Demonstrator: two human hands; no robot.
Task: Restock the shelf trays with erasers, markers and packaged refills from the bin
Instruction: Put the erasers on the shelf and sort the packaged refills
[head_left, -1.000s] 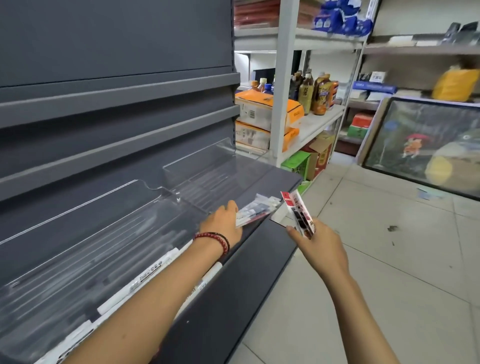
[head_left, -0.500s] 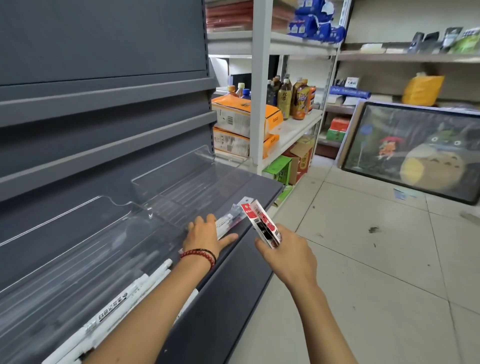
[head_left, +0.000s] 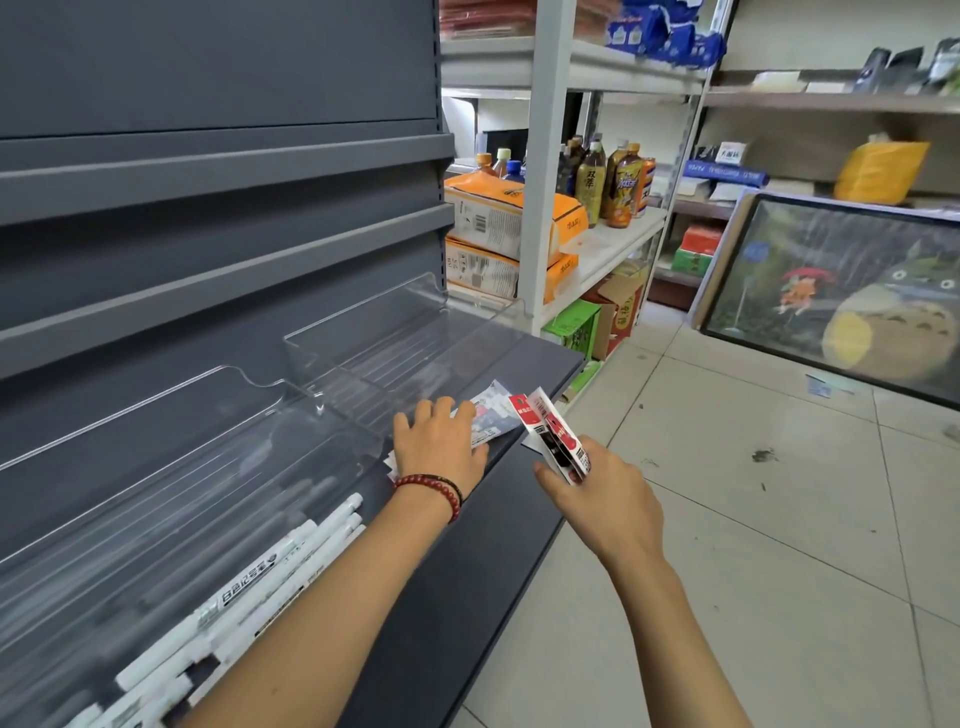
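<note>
Head view: fingers of the right hand (head_left: 597, 499) pinch a red-and-black refill pack (head_left: 550, 436), its long axis pointing to 11 o'clock. The left hand (head_left: 439, 441), fingers straight and slightly spread, presses flat packets (head_left: 491, 415) at the front edge of the clear tray (head_left: 363, 338). White markers (head_left: 270, 571) fill a second tray (head_left: 156, 415) at 7 o'clock, pointing to 1 o'clock.

Markers (head_left: 270, 587) in tray (head_left: 156, 467)
</note>
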